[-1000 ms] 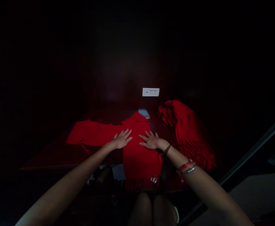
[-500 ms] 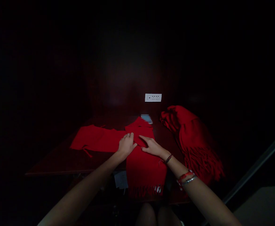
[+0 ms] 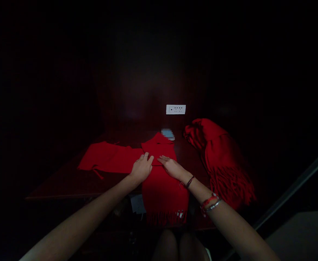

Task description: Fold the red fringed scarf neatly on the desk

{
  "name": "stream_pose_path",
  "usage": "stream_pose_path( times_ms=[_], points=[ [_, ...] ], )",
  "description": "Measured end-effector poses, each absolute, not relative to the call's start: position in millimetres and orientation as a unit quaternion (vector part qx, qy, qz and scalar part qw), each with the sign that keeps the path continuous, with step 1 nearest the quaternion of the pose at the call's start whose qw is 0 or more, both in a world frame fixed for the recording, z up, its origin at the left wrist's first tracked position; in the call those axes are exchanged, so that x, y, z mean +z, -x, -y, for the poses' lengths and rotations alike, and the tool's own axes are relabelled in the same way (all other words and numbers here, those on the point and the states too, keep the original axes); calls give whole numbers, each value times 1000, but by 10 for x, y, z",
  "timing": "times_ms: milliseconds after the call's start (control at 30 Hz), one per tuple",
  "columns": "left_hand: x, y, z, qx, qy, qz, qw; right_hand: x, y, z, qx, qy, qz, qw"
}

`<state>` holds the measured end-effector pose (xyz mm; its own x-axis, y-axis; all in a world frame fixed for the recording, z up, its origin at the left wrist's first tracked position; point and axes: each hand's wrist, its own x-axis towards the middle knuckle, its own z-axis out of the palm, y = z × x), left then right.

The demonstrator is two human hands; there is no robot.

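Head view, left hand [image 3: 141,169] curled, right hand [image 3: 173,168] straighter, on red scarf [image 3: 164,192], grips unclear

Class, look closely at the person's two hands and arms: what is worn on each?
The left hand wears a slim, silvery ring. Above the right hand come a thin dark wristband, then a red bracelet and a silvery bangle. No gloves or sleeves show.
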<state>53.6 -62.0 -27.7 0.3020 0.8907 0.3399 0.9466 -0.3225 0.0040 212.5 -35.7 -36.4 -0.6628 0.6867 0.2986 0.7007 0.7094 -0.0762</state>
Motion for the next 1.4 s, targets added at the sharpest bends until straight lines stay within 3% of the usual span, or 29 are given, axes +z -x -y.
stream_pose_path(
  times_ms=[200,333,433,567,733,900,1167,1400],
  points=[
    [-266,-190,561,-105,869,481,-40,-355,-2151,374,-21,402,907,121],
    [-183,-52,425,-112,877,447,-135,-148,-2206,340,51,368,925,75],
    [-200,-99,269,-154,844,506,-82,12,-2186,271,105,366,922,76],
    [-307,-197,84,-53,807,579,-104,-71,-2074,176,39,474,868,142],
    [-296,-112,-54,12,814,564,-142,-304,-2046,61,70,534,842,36],
    [-261,-63,-196,17,817,559,-143,-244,-2074,-73,92,559,824,-15],
    [-256,-56,-261,17,826,551,-117,-289,-2026,245,-88,468,861,181],
    [-351,-42,-268,-27,835,546,-58,-241,-2217,630,-128,350,918,133]
  ],
)
